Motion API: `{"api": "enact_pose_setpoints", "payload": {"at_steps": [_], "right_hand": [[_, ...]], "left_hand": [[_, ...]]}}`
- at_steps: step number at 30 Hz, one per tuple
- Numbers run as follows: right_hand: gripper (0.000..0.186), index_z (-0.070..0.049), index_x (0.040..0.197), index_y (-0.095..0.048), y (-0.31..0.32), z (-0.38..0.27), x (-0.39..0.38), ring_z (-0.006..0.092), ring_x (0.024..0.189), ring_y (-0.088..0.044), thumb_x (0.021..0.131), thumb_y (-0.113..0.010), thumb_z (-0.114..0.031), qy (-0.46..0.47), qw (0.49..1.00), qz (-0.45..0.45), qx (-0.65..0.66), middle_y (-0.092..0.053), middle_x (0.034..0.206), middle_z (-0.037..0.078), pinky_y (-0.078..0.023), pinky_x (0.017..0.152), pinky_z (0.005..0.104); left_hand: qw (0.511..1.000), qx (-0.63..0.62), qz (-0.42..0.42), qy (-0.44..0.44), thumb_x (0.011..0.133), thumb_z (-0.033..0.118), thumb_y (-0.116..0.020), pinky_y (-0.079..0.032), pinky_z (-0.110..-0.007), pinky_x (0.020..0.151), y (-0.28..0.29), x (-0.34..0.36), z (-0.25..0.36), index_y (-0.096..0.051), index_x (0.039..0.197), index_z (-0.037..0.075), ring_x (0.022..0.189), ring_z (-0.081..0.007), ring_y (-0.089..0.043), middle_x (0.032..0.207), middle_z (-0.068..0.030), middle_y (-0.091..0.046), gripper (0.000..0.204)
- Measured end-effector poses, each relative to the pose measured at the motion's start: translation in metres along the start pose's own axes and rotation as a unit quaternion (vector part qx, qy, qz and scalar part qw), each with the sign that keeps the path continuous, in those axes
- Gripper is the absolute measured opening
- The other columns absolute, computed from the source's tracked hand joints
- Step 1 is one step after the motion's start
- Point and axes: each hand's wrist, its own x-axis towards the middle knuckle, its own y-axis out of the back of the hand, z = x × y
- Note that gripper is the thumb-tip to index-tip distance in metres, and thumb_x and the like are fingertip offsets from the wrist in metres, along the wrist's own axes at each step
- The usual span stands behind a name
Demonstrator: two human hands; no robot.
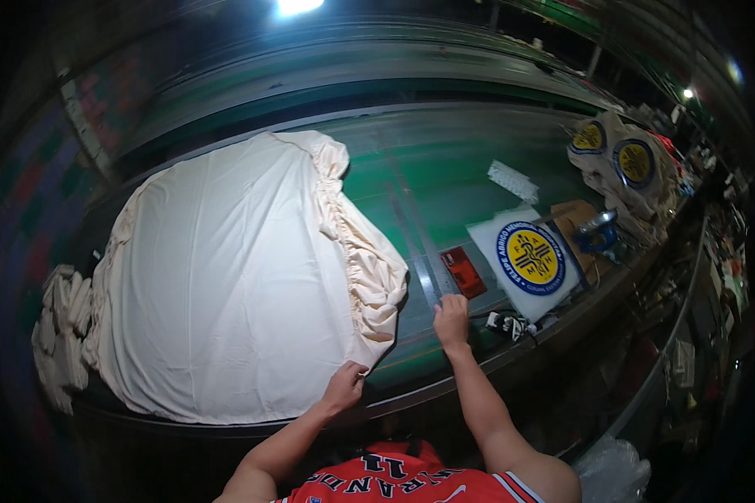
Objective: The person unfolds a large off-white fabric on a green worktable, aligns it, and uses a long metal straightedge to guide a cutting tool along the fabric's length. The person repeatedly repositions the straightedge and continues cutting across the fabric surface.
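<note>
A large cream fitted sheet (pixel 235 277) with gathered elastic edges lies spread over the left part of a long green-topped table (pixel 394 339). My left hand (pixel 346 386) is closed at its near right corner, fingers pinching the cloth edge. Farther right, my right hand (pixel 451 320) is closed over the table, beside a red flat rectangular thing (pixel 463 272). A pale, ruler-like strip (pixel 426 272) runs away from its fingertips. Whatever this hand grips, if anything, is hidden by the fingers.
Right of my hands lie sheets with a round blue-and-yellow emblem (pixel 528 258), a small black-and-white device (pixel 510 324) and a blue tool with a metal top (pixel 597 230). Printed cream cloths (pixel 629 163) pile at the far right. Bunched fabric (pixel 63 323) hangs at the left edge.
</note>
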Motion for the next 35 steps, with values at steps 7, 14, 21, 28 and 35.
{"api": "enact_pose_setpoints", "payload": {"at_steps": [7, 14, 21, 28, 35], "right_hand": [[0.026, 0.000, 0.094, -0.061, -0.035, -0.124, -0.060, 0.0359, 0.097, -0.058, 0.069, -0.065, -0.001, 0.244, 0.920, -0.224, 0.208, -0.061, 0.096, 0.017, -0.049, 0.084, 0.0437], [0.055, -0.003, 0.117, -0.060, -0.067, -0.223, -0.129, 0.0338, 0.115, -0.055, 0.063, -0.070, -0.006, 0.398, 0.803, -0.360, 0.260, -0.059, 0.119, 0.014, -0.046, 0.097, 0.0441], [0.055, -0.008, 0.128, -0.056, -0.083, -0.290, -0.151, 0.0361, 0.113, -0.057, 0.076, -0.073, -0.018, 0.348, 0.794, -0.469, 0.170, -0.057, 0.123, 0.016, -0.048, 0.093, 0.0457], [0.048, -0.011, 0.121, -0.059, -0.109, -0.336, -0.166, 0.0377, 0.097, -0.063, 0.077, -0.072, -0.020, 0.321, 0.805, -0.487, 0.112, -0.061, 0.105, 0.017, -0.052, 0.082, 0.0470], [0.050, -0.014, 0.114, -0.063, -0.078, -0.381, -0.168, 0.0348, 0.118, -0.054, 0.069, -0.079, -0.027, 0.218, 0.849, -0.479, 0.038, -0.057, 0.117, 0.015, -0.046, 0.092, 0.0535]], "left_hand": [[0.993, 0.082, 0.086, 0.019, 0.082, 0.003, -0.059, -0.050, -0.045, 0.088, 0.037, -0.040, -0.031, -0.066, 0.103, 0.000, 0.098, -0.0386, -0.061, 0.103, -0.0196, -0.063, 0.022], [0.968, 0.151, 0.189, 0.066, 0.075, -0.005, -0.056, -0.049, -0.046, 0.085, 0.128, -0.134, -0.099, -0.067, 0.099, 0.000, 0.096, -0.0395, -0.060, 0.095, -0.0187, -0.064, 0.026], [0.924, 0.234, 0.262, 0.148, 0.072, -0.006, -0.057, -0.048, -0.046, 0.081, 0.248, -0.249, -0.175, -0.068, 0.095, 0.003, 0.094, -0.0393, -0.059, 0.094, -0.0171, -0.063, 0.027], [0.900, 0.248, 0.285, 0.216, 0.066, -0.006, -0.061, -0.047, -0.046, 0.082, 0.336, -0.337, -0.246, -0.068, 0.087, 0.004, 0.093, -0.0369, -0.058, 0.091, -0.0131, -0.061, 0.025], [0.901, 0.271, 0.279, 0.190, 0.066, -0.006, -0.061, -0.045, -0.045, 0.086, 0.396, -0.378, -0.284, -0.069, 0.079, 0.005, 0.096, -0.0357, -0.057, 0.094, -0.0145, -0.060, 0.019]]}}
